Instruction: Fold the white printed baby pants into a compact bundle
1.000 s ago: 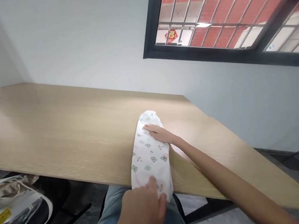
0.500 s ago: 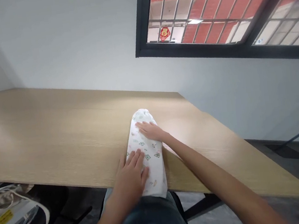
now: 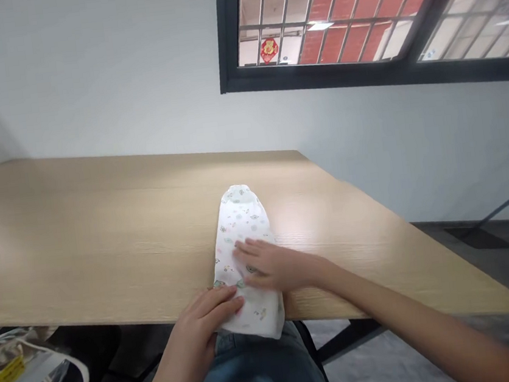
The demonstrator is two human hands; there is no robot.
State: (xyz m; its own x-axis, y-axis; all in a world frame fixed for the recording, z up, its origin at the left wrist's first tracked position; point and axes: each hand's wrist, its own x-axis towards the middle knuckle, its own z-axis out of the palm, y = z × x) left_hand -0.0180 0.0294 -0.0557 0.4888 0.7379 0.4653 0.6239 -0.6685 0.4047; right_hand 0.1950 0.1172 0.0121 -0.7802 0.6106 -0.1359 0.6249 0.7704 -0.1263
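Observation:
A folded white cloth (image 3: 242, 220) with a small printed pattern lies lengthwise on the wooden table. Its far end is rounded and gathered, while the near end reaches slightly over the table's front edge. My right hand (image 3: 274, 265) lies flat across the middle of the cloth, its fingers stretched out and a little blurred. At the lower left side of the cloth, my left hand (image 3: 211, 312) rests with extended fingers on top of it. Neither hand grips anything; the cloth under both palms is hidden.
The pale wooden table (image 3: 103, 233) runs wide to the left and narrows to a slanted right edge. Beside it at lower left sits a bag (image 3: 22, 377) with white straps and clear plastic items. A barred window (image 3: 327, 23) is in the wall behind.
My right hand has slid from the cloth's far end toward me to its middle. My left hand has shifted back and left to the near corner. The view has tilted slightly.

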